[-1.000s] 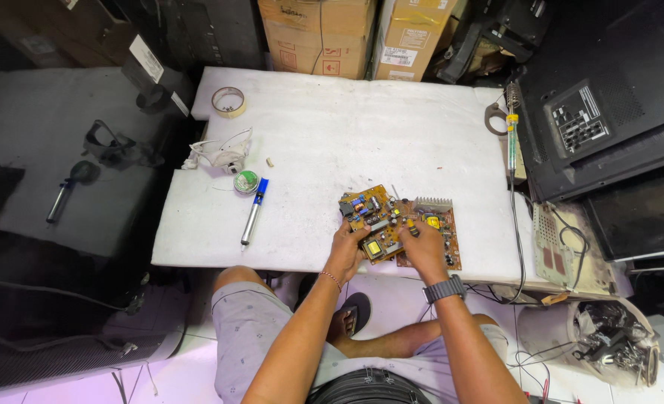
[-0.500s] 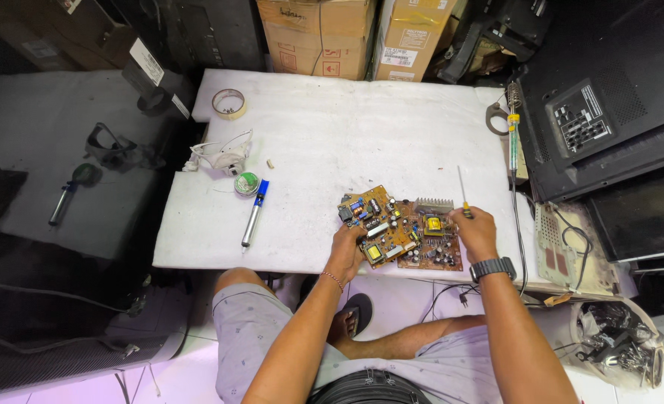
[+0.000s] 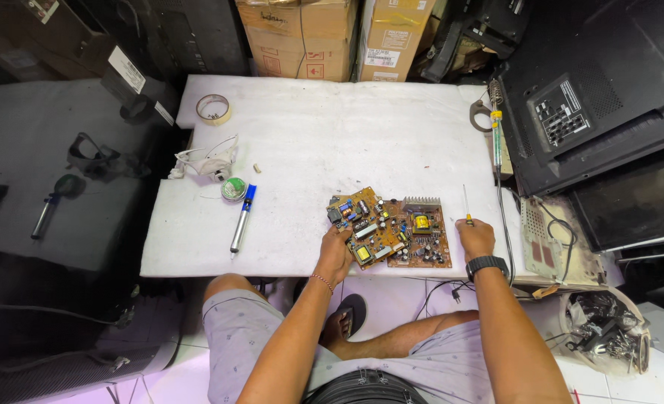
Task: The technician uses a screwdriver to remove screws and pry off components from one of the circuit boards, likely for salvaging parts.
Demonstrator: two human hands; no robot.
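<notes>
Two circuit boards lie at the near edge of the white table [image 3: 317, 142]. A yellowish board [image 3: 362, 223] lies tilted, overlapping a brown board [image 3: 420, 238] with a metal heat sink. My left hand [image 3: 335, 254] grips the near left corner of the yellowish board. My right hand [image 3: 475, 238], with a black watch on its wrist, rests on the table just right of the brown board. It holds a thin screwdriver [image 3: 465, 200] whose shaft points away from me.
A blue and silver pen-shaped tool [image 3: 242, 218], a small green reel [image 3: 233, 188], a white cable [image 3: 208, 161] and a tape roll [image 3: 213, 108] lie at the left. A soldering iron [image 3: 496, 135] lies along the right edge. Cardboard boxes [image 3: 294, 37] stand behind, black screen panels [image 3: 594, 97] at right.
My right hand left the brown board, moved right and now holds the thin screwdriver beside the boards. My left hand stayed on the yellowish board.
</notes>
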